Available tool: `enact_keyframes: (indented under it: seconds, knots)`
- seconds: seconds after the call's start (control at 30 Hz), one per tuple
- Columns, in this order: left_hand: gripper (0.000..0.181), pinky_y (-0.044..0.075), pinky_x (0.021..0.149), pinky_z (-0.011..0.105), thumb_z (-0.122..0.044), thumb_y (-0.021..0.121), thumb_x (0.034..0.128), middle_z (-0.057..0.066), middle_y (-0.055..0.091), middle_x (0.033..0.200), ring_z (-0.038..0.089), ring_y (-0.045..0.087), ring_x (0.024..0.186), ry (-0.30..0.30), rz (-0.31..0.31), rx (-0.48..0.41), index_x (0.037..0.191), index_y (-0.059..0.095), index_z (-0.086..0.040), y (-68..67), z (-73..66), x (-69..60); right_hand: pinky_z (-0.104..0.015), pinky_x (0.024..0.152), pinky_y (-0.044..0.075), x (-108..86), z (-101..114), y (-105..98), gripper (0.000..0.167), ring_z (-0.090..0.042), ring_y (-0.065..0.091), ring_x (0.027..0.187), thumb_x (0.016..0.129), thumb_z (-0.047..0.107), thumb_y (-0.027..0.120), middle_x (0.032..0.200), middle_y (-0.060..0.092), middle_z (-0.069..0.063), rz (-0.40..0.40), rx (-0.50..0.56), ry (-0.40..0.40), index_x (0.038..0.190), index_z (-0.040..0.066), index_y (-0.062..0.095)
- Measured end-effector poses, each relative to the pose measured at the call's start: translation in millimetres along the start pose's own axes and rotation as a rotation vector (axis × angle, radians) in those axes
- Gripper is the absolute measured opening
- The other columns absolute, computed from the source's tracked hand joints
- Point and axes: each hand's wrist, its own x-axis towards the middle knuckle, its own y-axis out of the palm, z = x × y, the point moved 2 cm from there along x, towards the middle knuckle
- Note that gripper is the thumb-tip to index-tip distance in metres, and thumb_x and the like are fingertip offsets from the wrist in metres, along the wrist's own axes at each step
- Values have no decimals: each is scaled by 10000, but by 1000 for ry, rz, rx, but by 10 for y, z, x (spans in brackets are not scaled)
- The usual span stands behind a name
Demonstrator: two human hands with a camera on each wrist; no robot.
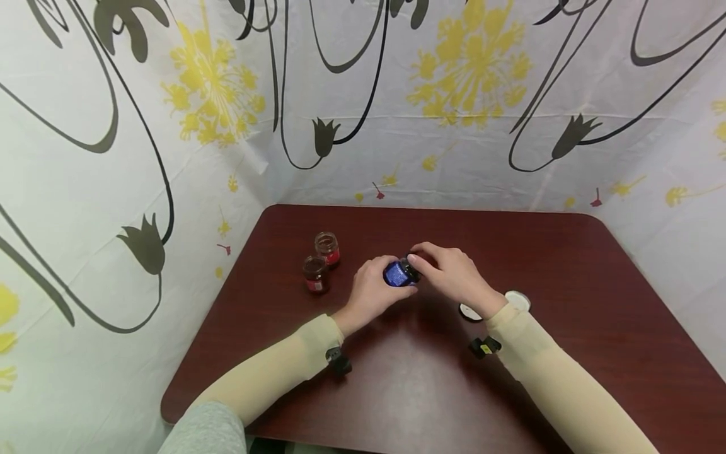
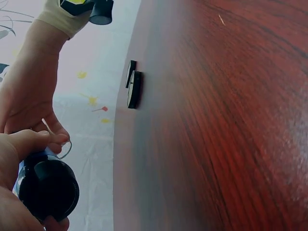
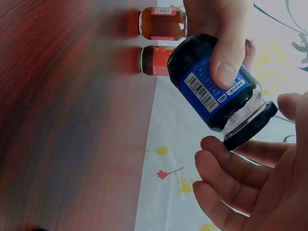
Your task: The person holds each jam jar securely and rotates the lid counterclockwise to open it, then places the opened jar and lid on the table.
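A glass jar (image 1: 396, 274) with a blue label and dark contents is held tilted above the table by my left hand (image 1: 372, 285), whose thumb and fingers wrap its body. Its barcode side shows in the right wrist view, and its dark base (image 2: 52, 190) faces the left wrist camera. A black lid (image 3: 251, 126) sits at the jar's mouth. My right hand (image 1: 454, 272) pinches that lid by its edge between thumb and fingertips, with the other fingers loosely bent below. How firmly the lid is seated I cannot tell.
Left of my hands stand two lidless glass jars with red labels, a rear jar (image 1: 327, 248) and a nearer jar (image 1: 315, 274). Beneath my right wrist lie two lids, white side up: a near lid (image 1: 469, 312) and a far lid (image 1: 518, 301). Patterned cloth (image 1: 351, 183) hangs behind the brown table (image 1: 363, 391).
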Motion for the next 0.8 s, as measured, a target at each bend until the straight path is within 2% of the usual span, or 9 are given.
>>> enact_keyframes:
  seconds: [0.23, 0.37, 0.53, 0.8]
  knots:
    - [649, 492, 834, 361, -583, 839, 736, -69, 645, 1103, 116, 561, 986, 4, 14, -13, 1218, 649, -191, 20, -23, -22, -361, 595, 461, -21, 42, 3, 529, -113, 580, 657, 965, 694, 447, 820, 652, 104, -26, -3, 15, 1186, 262, 658]
    - [613, 502, 806, 346, -547, 855, 738, -73, 641, 1060, 107, 571, 951, 20, 14, -15, 1200, 668, -189, 41, -26, -33, -353, 582, 457, -37, 67, 5, 532, -115, 567, 639, 950, 704, 470, 775, 619, 110, -35, 6, 16, 1164, 252, 652]
    - [572, 510, 743, 300, -525, 872, 730, -104, 629, 992, 77, 586, 882, 33, 31, -69, 1176, 704, -208, 48, -35, -60, -345, 560, 438, -60, 70, 19, 460, -127, 532, 600, 927, 683, 547, 706, 582, 90, -72, 46, 1, 1113, 275, 650]
    - [542, 533, 706, 239, -531, 889, 700, -145, 638, 962, 54, 621, 846, 58, 81, -192, 1130, 732, -242, 4, -100, -80, -326, 501, 376, -109, 45, 24, 308, -111, 456, 526, 904, 594, 663, 614, 491, 86, -216, 71, -116, 997, 302, 642]
